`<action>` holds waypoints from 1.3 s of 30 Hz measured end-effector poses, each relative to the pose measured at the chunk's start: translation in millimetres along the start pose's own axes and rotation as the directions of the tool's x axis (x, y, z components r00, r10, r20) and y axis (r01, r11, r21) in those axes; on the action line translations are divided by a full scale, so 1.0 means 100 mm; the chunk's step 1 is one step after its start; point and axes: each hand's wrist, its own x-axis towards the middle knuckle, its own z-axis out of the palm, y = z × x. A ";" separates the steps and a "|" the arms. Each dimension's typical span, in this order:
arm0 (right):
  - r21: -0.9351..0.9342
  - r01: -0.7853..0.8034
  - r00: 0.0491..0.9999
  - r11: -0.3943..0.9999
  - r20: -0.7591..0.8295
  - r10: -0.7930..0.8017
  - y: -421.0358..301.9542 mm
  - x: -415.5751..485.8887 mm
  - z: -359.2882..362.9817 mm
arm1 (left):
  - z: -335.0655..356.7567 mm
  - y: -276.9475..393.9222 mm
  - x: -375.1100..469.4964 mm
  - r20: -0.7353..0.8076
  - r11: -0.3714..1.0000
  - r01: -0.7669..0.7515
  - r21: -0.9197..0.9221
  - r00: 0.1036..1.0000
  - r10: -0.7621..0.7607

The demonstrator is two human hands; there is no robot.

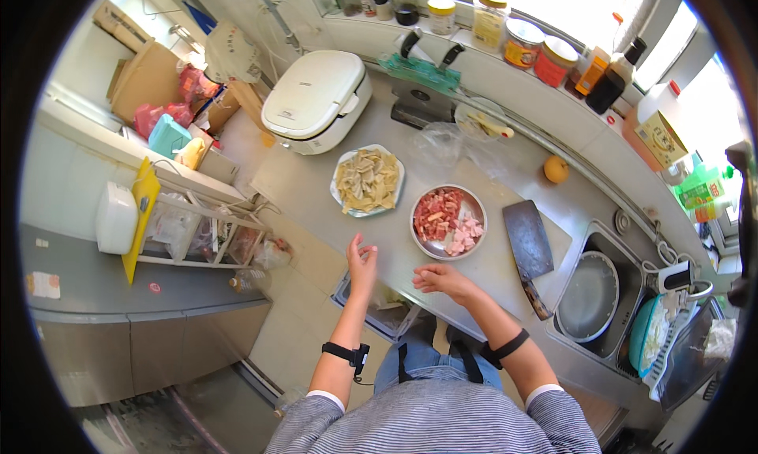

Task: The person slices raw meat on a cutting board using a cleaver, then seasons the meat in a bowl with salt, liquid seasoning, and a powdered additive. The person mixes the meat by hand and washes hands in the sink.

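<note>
My left hand (pixel 362 265) hovers near the front edge of the steel counter, fingers apart and nothing in them. To its right, my right hand (pixel 440 278) is also empty, its fingers spread just below a round metal bowl (pixel 419 249). Inside that bowl lie chopped red meat (pixel 437 214) and a smaller heap of pale pink pieces (pixel 465 235). An octagonal plate (pixel 400 181) piled with flat yellowish pieces (pixel 368 180) stands beyond my left hand. A cleaver (pixel 529 239) rests flat on a cutting board (pixel 559 235), its handle pointing towards me.
A white lidded cooker (pixel 320 98) occupies the counter's back left. Knives stand in a green holder (pixel 420 72) by the wall. At right, a sink (pixel 630 276) contains a round pan (pixel 588 297). Below the counter's front edge is a plastic bin (pixel 385 318). An orange fruit (pixel 556 169) sits near the wall.
</note>
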 end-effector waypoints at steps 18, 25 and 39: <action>0.768 0.196 0.945 0.609 -0.314 0.092 -0.14 1.78 0.78 | -0.78 -0.06 0.67 0.106 0.835 0.430 -0.344 0.901 -0.420; 0.846 0.364 0.912 0.390 -0.408 0.033 -0.19 2.02 0.97 | -0.64 -0.18 1.37 0.308 0.853 0.494 -0.166 0.848 -0.431; 0.722 0.611 0.771 0.325 -0.636 -0.039 -0.79 2.38 0.71 | -0.23 0.13 2.14 0.569 0.895 0.446 0.028 0.729 -0.381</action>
